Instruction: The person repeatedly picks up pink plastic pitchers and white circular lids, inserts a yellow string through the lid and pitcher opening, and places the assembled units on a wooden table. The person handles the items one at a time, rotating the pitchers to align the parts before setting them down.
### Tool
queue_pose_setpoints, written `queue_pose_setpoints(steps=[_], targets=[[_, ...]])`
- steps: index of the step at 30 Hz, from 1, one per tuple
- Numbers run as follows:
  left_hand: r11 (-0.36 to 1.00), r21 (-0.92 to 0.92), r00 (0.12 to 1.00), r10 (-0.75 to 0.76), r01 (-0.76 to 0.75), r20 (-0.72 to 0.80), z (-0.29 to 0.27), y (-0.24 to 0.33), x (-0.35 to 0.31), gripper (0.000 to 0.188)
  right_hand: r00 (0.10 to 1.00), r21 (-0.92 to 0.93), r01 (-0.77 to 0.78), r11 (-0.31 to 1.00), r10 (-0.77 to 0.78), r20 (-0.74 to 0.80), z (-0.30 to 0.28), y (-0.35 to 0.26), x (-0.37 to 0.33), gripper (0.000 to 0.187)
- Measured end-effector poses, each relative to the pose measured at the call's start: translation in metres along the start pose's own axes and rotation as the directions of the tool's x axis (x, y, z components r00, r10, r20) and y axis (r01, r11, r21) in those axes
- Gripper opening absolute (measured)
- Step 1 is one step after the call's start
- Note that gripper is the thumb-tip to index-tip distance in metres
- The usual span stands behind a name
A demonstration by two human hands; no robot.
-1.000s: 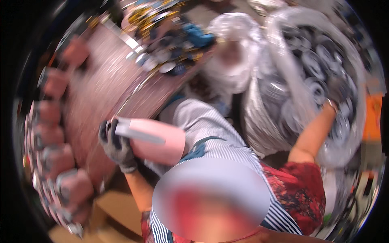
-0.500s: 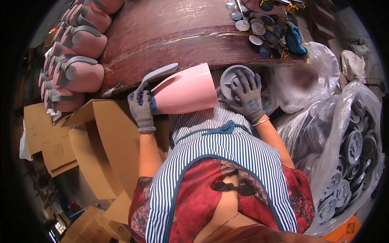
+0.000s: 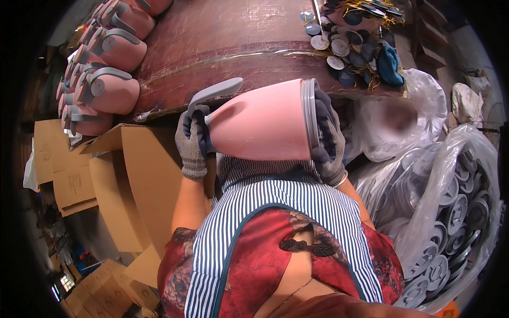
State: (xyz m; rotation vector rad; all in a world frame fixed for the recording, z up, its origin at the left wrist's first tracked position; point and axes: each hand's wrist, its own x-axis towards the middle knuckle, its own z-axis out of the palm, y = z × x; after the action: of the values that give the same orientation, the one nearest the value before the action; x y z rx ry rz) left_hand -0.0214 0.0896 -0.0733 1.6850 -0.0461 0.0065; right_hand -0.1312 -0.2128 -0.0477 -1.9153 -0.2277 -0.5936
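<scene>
A pink jug point(image 3: 260, 123) with a grey handle point(image 3: 217, 90) lies sideways in front of my apron. My left hand point(image 3: 192, 140), in a grey glove, is closed round the narrow end of the jug near the handle's root. At the wide end sits a grey ribbed round base point(image 3: 308, 108), meeting the pink rim. My gloved right hand point(image 3: 331, 140) curls round the outside of this base, palm against its flat face, with the fingers partly hidden behind it.
Several pink jugs point(image 3: 116, 94) lie in rows on the table's left side. Round tags point(image 3: 339, 47) with yellow strings and a blue cloth point(image 3: 389, 64) lie at the back right. Clear plastic bags of grey round parts point(image 3: 455, 212) stand at right, an open cardboard box point(image 3: 148, 185) at left.
My right hand has brought the grey base from beside the jug onto its wide end. The jug has shifted slightly right and now appears larger.
</scene>
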Motion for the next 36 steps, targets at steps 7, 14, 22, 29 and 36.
queue_pose_setpoints(steps=[7,14,22,29,36], targets=[[0.987,0.057,0.987,0.152,-0.150,-0.045,0.012,0.059,0.005,0.023,0.989,0.064,0.143,0.988,-0.140,-0.052,-0.002,-0.007,0.015,0.096],[0.664,0.455,0.753,0.657,-0.593,0.022,0.014,0.085,0.008,0.026,0.961,0.362,-0.198,0.911,0.253,-0.110,0.011,-0.010,0.001,0.086],[-0.327,0.155,-0.068,0.578,-0.932,0.813,-0.008,0.172,0.021,0.025,0.684,0.822,-0.523,-0.227,0.464,0.563,0.029,0.032,0.033,0.072],[-0.446,0.516,0.383,0.359,-0.731,0.852,-0.048,0.182,0.201,0.040,0.547,0.714,-0.694,0.092,0.712,0.440,0.029,0.060,0.018,0.066],[-0.541,0.695,0.806,0.053,-0.474,0.590,-0.118,0.141,0.369,0.049,0.596,0.729,-0.663,0.169,0.709,0.377,0.028,0.067,0.024,0.054]])
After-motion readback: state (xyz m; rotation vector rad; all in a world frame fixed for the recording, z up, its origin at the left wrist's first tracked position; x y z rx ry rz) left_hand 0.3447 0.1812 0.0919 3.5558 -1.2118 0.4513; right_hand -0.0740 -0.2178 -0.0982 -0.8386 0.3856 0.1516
